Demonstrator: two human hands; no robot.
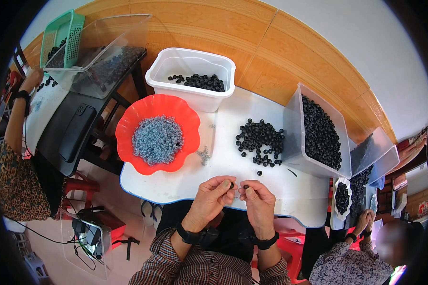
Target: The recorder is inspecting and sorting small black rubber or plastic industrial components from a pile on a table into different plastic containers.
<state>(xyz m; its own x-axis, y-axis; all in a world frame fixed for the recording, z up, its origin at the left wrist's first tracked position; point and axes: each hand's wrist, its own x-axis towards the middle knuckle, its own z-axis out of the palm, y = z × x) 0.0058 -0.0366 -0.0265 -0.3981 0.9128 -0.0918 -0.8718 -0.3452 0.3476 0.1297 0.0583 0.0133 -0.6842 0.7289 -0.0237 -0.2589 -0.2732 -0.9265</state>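
Note:
Near the front edge of the white table, my left hand (213, 198) pinches a small round black piece (232, 185) between thumb and fingertips. Just across from it, my right hand (259, 203) is closed at the fingertips on another small dark piece (246, 186). The two pieces are close together but apart; their details are too small to make out. Ahead of my hands lies a loose pile of round black pieces (259, 137), some showing holes. To the left, a red scalloped bowl (123, 126) holds many tiny translucent grey-blue pieces (157, 140).
A white tub (190, 92) with some black pieces stands at the back. A clear bin (294, 126) full of them stands at right. Co-workers sit at both sides: a patterned sleeve (21, 185) at left, a person (352, 261) at right. A black case (78, 130) lies on the left table.

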